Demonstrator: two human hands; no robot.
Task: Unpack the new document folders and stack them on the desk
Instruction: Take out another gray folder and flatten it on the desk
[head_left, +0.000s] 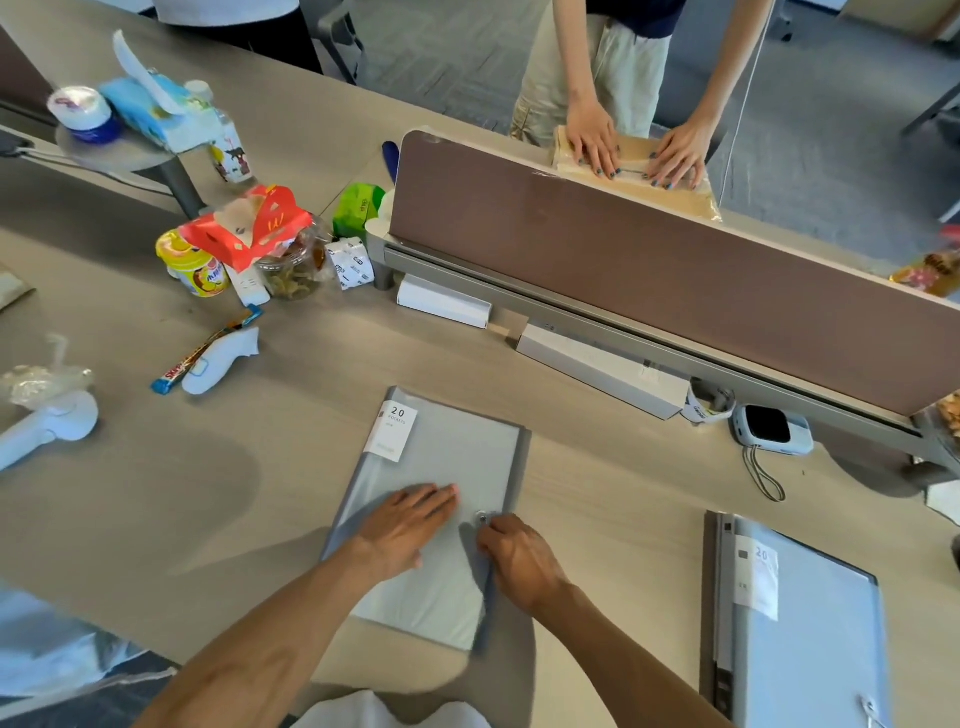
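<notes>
A grey document folder (447, 467) with a white "20 pockets" label lies flat on the desk in front of me. My left hand (402, 525) rests flat on its cover, fingers spread. My right hand (519, 558) pinches the folder's right edge near a small round button clasp (482, 517). Another grey-blue folder (800, 623) with the same label lies on the desk at the lower right, apart from both hands. Clear plastic wrapping (57, 654) shows at the lower left edge.
Snacks, a red carton (249, 226), cups and tissue packs crowd the desk's left rear. White boxes (597, 371) line the brown divider panel (649, 270). Behind it another person's hands press on a brown parcel (634, 171). A small white device (771, 431) lies right.
</notes>
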